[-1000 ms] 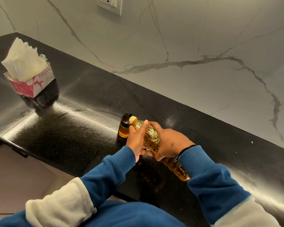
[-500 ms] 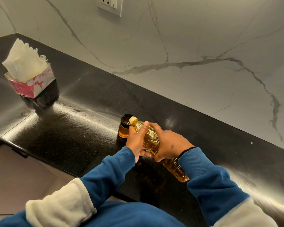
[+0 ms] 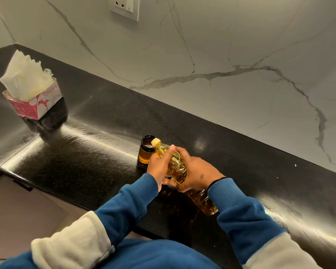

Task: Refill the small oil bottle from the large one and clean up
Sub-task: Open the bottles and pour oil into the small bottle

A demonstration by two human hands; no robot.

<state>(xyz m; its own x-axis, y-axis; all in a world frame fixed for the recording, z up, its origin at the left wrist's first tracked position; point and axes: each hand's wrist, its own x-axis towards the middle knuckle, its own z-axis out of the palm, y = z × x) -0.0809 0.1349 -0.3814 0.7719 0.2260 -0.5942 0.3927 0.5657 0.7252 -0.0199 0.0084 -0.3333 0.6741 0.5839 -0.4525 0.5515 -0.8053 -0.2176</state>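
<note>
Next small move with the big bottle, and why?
Probably keep the large bottle tilted and steady: both the left hand and right hand grip it, its yellow neck sits over the small bottle, which looks only partly full.

A glossy black counter bears a tissue box and a small open oil jar.
</note>
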